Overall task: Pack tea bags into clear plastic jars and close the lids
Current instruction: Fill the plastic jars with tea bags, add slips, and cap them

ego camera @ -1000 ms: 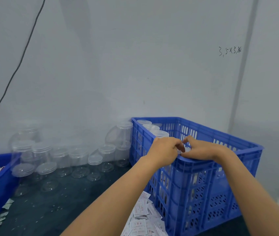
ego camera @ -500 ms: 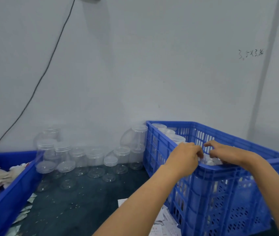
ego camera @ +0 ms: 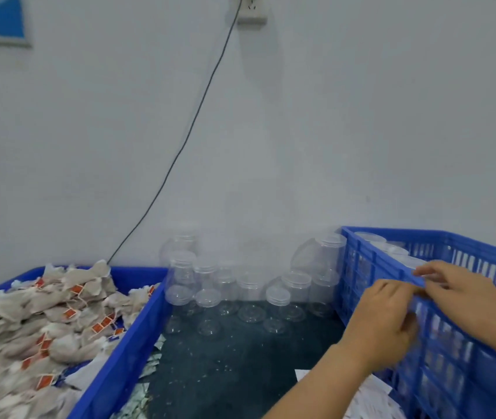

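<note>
Left hand (ego camera: 383,325) with fingers curled beside the blue crate (ego camera: 458,352), right hand (ego camera: 458,285) fingers curled over its rim, grip unclear, empty jars (ego camera: 240,285) nearby

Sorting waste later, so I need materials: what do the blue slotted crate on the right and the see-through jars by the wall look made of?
Blue slotted crate: looks like rigid moulded plastic, slightly glossy; even colour, moulded slots and ribs. See-through jars: apparently thin clear plastic, shiny; the dark surface shows through them, and the necks look ridged. Glass is unlikely but not excluded.
</note>
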`<state>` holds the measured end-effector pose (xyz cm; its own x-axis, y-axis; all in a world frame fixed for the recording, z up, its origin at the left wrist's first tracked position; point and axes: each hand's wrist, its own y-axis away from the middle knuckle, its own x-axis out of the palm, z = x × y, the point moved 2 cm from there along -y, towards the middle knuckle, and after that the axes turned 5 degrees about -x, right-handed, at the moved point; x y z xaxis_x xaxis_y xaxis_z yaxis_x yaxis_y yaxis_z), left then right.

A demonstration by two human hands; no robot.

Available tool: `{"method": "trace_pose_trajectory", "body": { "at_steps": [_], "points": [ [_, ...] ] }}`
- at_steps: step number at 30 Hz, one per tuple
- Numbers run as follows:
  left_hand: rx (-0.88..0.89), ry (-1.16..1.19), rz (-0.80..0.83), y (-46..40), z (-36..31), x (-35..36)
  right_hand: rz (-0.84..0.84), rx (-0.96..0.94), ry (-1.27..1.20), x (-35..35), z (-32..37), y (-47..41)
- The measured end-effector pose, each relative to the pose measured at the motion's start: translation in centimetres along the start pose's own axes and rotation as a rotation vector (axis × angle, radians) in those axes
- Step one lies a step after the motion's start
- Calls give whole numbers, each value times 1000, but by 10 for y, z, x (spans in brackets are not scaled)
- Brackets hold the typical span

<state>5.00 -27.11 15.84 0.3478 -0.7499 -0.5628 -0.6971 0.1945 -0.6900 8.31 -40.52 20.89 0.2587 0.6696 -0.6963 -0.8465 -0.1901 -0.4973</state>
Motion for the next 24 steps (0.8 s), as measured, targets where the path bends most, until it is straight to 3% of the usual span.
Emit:
{"method": "trace_pose_trajectory", "body": {
  "at_steps": [4,7,15,18,22,24],
  "points": [
    [-130,-1,-68,25,42,-27,-48,-167,-45,38,44,9],
    [-292,34,-156,48,79,-50,61,-220,-91,82,62,7],
    [-802,115,-420,105,173,-103,280,-50,-338,217,73,-9],
    [-896,97,-499,119,198,-113,267,-36,-396,255,83,-18],
    [-954,12,-786,123,217,-126,301,-77,-554,292,116,-37],
    [-990,0,-845,119,223,-132,337,-129,-571,309,134,-46]
  ]
}}
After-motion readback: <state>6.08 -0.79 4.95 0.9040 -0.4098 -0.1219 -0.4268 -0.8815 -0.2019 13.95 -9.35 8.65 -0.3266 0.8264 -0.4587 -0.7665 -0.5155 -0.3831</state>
